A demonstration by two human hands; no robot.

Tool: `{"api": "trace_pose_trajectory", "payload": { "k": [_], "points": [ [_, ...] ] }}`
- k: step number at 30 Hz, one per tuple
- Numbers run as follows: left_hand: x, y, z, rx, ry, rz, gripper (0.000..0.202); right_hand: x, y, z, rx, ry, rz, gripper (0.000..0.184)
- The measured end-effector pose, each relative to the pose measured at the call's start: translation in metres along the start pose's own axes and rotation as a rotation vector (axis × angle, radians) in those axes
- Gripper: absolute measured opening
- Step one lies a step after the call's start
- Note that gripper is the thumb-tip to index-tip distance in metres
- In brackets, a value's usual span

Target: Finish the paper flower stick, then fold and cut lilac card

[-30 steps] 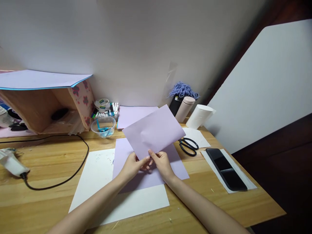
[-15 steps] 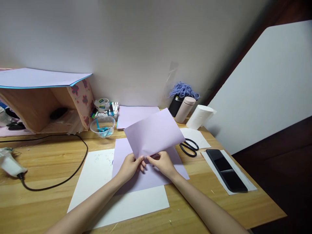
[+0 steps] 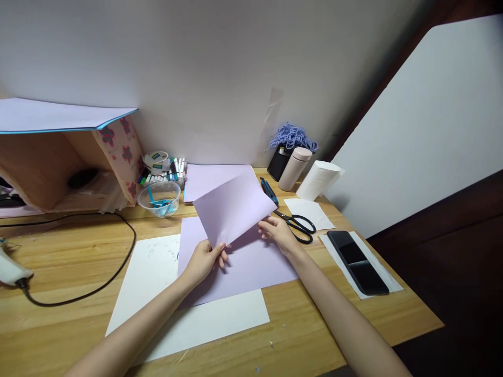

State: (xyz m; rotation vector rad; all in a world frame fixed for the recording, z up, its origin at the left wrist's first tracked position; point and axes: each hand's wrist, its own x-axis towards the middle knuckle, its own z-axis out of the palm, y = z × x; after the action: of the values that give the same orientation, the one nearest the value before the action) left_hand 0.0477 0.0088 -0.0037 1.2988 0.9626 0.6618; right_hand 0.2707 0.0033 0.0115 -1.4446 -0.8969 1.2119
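A sheet of light purple paper (image 3: pixel 233 207) is held up at a tilt above the desk. My left hand (image 3: pixel 206 257) pinches its near edge, thumb on top and fingers underneath. Close to the sheet's right corner, my right hand (image 3: pixel 277 233) has thumb and fingers closed on the same edge. Below both hands lies a second purple sheet (image 3: pixel 251 269), partly shaded and covered by the raised one. Under that rests a white sheet (image 3: pixel 231 317) with small marks near its upper part. Black-handled scissors (image 3: pixel 302 225) lie just right of my right hand.
A blue utility knife (image 3: pixel 269 191) lies behind the scissors. Along the wall stand a clear bowl (image 3: pixel 160 201), markers (image 3: pixel 178 170), a pink bottle (image 3: pixel 294 170) and a paper roll (image 3: pixel 318 180). A phone (image 3: pixel 357 262) lies right; a black cable (image 3: pixel 131 251) and an open box (image 3: pixel 126 157) are left.
My right hand has slid along the paper's edge from beside my left hand to the right corner. The utility knife and scissor blades have come into view.
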Motion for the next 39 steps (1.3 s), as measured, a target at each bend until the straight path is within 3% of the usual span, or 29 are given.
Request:
{"api": "trace_pose_trajectory", "payload": {
  "k": [2,5,7,9,13,17,25,30,35,39],
  "points": [
    [0.000,0.000,0.000,0.026,-0.003,0.004,0.041,-0.004,-0.001,0.003,0.074,-0.044,0.030,0.020],
    [-0.002,0.003,0.000,0.059,-0.033,0.025,0.043,-0.018,-0.002,0.017,0.107,-0.289,0.067,0.030],
    [-0.003,0.005,0.001,0.067,-0.050,0.041,0.043,-0.029,0.000,0.030,0.088,-0.439,0.038,0.037],
    [-0.005,0.007,0.002,0.078,-0.061,0.054,0.044,-0.038,0.005,0.042,0.057,-0.490,-0.012,0.037],
    [-0.007,0.009,0.003,0.110,-0.095,0.057,0.045,-0.041,0.019,0.055,0.015,-0.278,0.027,0.033],
    [-0.005,0.008,0.002,0.102,-0.080,0.032,0.043,-0.028,0.020,0.043,-0.021,-0.148,0.098,0.037],
    [0.001,0.002,0.000,0.007,-0.062,-0.004,0.039,-0.001,-0.006,-0.002,-0.058,0.033,-0.065,0.041],
    [0.001,0.003,-0.002,0.037,-0.076,-0.002,0.042,0.004,-0.010,-0.019,-0.038,0.121,-0.152,0.044],
    [0.002,0.004,-0.004,0.028,-0.091,-0.050,0.043,0.004,-0.011,-0.022,0.040,0.203,-0.296,0.042],
    [-0.001,0.004,-0.004,0.026,-0.041,-0.052,0.043,0.000,-0.009,-0.007,0.337,0.218,-0.344,0.043]
  ]
}}
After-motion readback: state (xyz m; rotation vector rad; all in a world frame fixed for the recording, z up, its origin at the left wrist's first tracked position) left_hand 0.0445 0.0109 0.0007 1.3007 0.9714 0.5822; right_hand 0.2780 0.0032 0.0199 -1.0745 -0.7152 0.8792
